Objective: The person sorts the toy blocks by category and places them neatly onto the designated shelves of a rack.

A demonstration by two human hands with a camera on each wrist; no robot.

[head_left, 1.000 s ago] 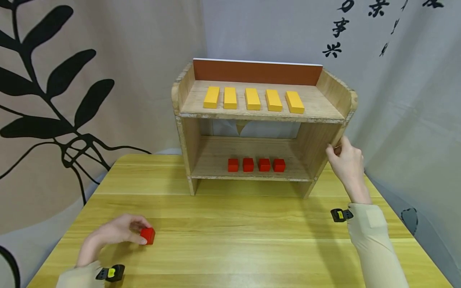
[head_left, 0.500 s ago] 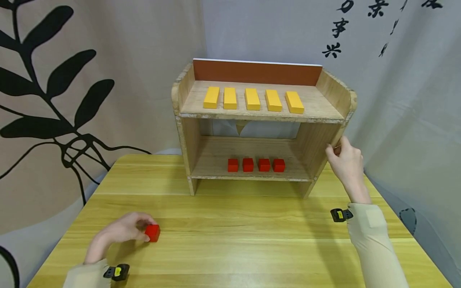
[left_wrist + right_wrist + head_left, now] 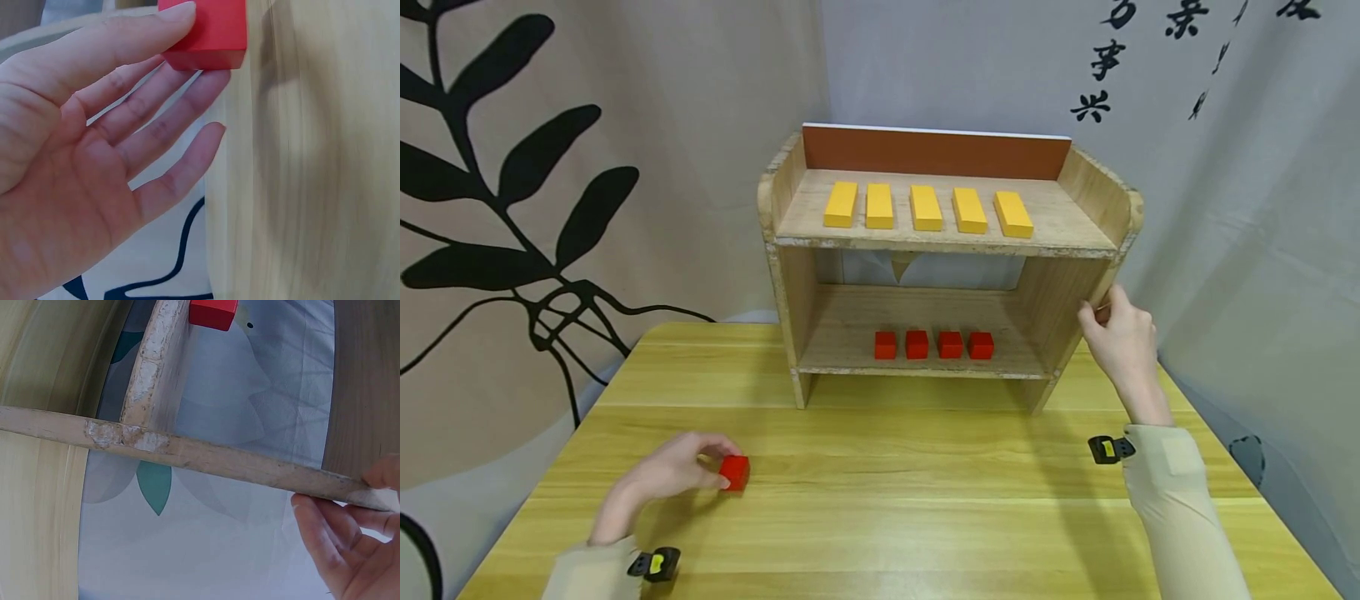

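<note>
In the head view my left hand [image 3: 673,468] pinches a red cube [image 3: 735,472] low over the front left of the table. The left wrist view shows the thumb on one face of that red cube [image 3: 215,31] and fingertips behind it. My right hand [image 3: 1122,350] grips the right side panel of a small two-tier wooden shelf [image 3: 917,372]. Seen from the right wrist, thumb and fingers [image 3: 325,531] lie on either side of the panel edge [image 3: 219,465]. Several red cubes [image 3: 951,345] stand in a row on the lower tier.
Several yellow blocks [image 3: 925,207] lie in a row on the upper tier, before a brown back strip [image 3: 936,152]. The shelf stands near the back of the wooden table [image 3: 880,500]. Behind hangs a pale curtain [image 3: 715,167] with printed black leaves and characters.
My left hand has moved to the right and slightly away from me, carrying the red cube. The right hand stays on the shelf panel, and the shelf keeps its place.
</note>
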